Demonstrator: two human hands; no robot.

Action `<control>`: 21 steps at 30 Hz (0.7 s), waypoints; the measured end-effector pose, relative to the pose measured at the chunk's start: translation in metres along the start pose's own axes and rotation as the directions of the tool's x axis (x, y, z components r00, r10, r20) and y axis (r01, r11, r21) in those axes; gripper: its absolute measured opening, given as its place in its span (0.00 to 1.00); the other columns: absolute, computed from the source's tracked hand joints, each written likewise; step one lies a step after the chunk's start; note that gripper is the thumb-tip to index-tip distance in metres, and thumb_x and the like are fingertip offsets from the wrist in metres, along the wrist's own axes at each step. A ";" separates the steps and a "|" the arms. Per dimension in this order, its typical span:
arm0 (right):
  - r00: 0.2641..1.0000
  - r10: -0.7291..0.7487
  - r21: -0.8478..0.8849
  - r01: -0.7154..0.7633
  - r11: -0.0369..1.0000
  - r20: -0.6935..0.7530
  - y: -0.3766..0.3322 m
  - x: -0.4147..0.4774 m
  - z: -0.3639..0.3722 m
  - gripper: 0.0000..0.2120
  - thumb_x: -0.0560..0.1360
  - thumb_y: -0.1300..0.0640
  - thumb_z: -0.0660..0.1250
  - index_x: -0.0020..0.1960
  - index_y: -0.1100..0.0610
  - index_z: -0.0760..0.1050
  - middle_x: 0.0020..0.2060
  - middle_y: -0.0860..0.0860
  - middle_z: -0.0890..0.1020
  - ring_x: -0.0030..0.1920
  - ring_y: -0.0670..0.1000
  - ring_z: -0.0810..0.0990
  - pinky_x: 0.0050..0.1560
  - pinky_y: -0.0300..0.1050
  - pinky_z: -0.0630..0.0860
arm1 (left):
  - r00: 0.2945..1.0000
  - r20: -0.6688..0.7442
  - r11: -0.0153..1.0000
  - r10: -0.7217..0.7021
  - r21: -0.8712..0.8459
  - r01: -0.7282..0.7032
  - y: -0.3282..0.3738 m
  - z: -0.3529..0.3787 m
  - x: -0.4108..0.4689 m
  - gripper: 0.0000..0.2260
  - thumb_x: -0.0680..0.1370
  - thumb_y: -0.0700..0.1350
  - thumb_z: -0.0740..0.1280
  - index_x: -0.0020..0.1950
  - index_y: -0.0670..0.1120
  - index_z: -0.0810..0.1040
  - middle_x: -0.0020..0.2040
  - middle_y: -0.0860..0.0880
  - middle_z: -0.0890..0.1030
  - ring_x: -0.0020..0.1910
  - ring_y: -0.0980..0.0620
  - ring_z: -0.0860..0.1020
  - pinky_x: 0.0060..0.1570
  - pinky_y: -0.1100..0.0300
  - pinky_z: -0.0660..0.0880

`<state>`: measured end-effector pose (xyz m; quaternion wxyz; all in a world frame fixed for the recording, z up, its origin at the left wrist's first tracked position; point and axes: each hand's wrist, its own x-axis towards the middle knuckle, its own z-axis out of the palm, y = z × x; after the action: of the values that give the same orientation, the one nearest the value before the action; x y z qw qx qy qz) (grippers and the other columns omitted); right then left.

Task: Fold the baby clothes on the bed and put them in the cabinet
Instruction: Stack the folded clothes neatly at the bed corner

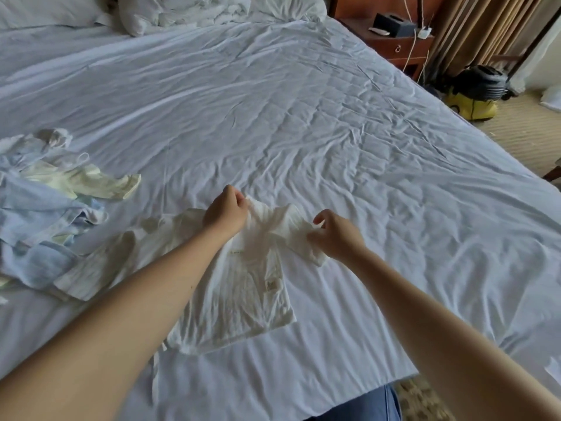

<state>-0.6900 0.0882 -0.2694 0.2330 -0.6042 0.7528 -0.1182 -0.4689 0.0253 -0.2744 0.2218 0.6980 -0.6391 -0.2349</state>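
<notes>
A small white baby shirt (243, 293) lies spread on the white bed sheet (303, 117), near the bed's front edge. My left hand (226, 209) pinches the shirt's top edge at the neck. My right hand (338, 233) pinches the right sleeve, which is drawn up a little off the sheet. A loose pile of baby clothes (45, 202), light blue and pale yellow, lies on the sheet to the left, its nearest piece touching the shirt's left side.
Pillows and a rumpled duvet (182, 10) sit at the head of the bed. A wooden nightstand (397, 41) with cables stands at the back right, beside curtains. A yellow and black vacuum (473, 95) stands on the carpet to the right.
</notes>
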 end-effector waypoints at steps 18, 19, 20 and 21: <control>0.938 -0.020 -0.064 -0.002 0.998 -0.347 0.046 -0.004 -0.011 0.12 0.71 0.68 0.59 0.48 0.55 0.75 0.49 0.52 0.73 0.42 0.57 0.75 0.37 0.46 0.67 | 0.922 -0.008 0.883 0.387 0.292 -0.368 -0.017 0.017 -0.009 0.11 0.82 0.46 0.60 0.60 0.51 0.80 0.57 0.50 0.76 0.49 0.47 0.79 0.47 0.53 0.75; 0.941 -0.026 -0.097 -0.007 0.995 -0.338 0.045 -0.003 -0.010 0.12 0.71 0.67 0.59 0.49 0.55 0.75 0.49 0.52 0.73 0.44 0.57 0.75 0.38 0.46 0.66 | 0.923 0.001 0.883 0.384 0.294 -0.367 -0.016 0.016 -0.011 0.11 0.82 0.46 0.60 0.61 0.51 0.79 0.57 0.50 0.76 0.50 0.47 0.79 0.47 0.53 0.74; 0.946 -0.034 -0.139 -0.012 0.990 -0.321 0.046 -0.002 -0.009 0.12 0.72 0.67 0.59 0.50 0.55 0.75 0.50 0.52 0.73 0.47 0.57 0.74 0.40 0.46 0.66 | 0.926 0.017 0.885 0.378 0.288 -0.366 -0.016 0.015 -0.012 0.12 0.82 0.46 0.59 0.62 0.52 0.78 0.58 0.50 0.75 0.51 0.47 0.79 0.49 0.53 0.74; 0.954 -0.039 -0.196 -0.021 0.980 -0.298 0.046 -0.003 -0.009 0.12 0.72 0.66 0.59 0.51 0.55 0.76 0.51 0.52 0.74 0.51 0.57 0.74 0.43 0.46 0.66 | 0.928 0.040 0.887 0.371 0.281 -0.367 -0.016 0.014 -0.013 0.13 0.82 0.46 0.59 0.64 0.52 0.77 0.59 0.50 0.75 0.52 0.47 0.78 0.50 0.53 0.74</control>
<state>-0.7333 0.1010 -0.2823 0.0545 -0.6028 0.7845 -0.1349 -0.4658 0.0396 -0.2941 0.1648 0.5901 -0.7852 -0.0897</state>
